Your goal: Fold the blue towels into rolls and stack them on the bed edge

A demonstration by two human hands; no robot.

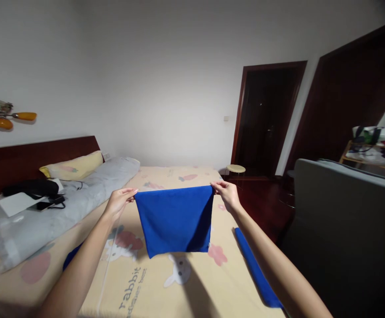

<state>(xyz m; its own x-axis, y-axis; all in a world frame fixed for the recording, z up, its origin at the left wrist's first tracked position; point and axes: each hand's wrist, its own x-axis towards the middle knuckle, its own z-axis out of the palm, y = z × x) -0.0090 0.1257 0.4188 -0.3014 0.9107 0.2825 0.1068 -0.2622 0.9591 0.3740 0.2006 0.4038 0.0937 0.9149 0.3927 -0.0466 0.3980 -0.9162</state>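
A blue cloth (175, 221) hangs stretched between both hands above the bed. My left hand (122, 201) pinches its upper left corner, and my right hand (224, 192) pinches the upper right corner. Its lower edge hangs free over the patterned yellow bedsheet (159, 291). Under my right forearm, a long folded blue cloth (255, 269) lies at the bed's right edge. Part of another blue cloth (70, 257) shows beside my left forearm, which hides the rest of it.
Grey bedding (80, 212) lies along the headboard side, with a pillow (75, 167), black items and white sheets on it. A round stool (235, 168) stands beyond the bed. At the right is a large grey panel (338, 238).
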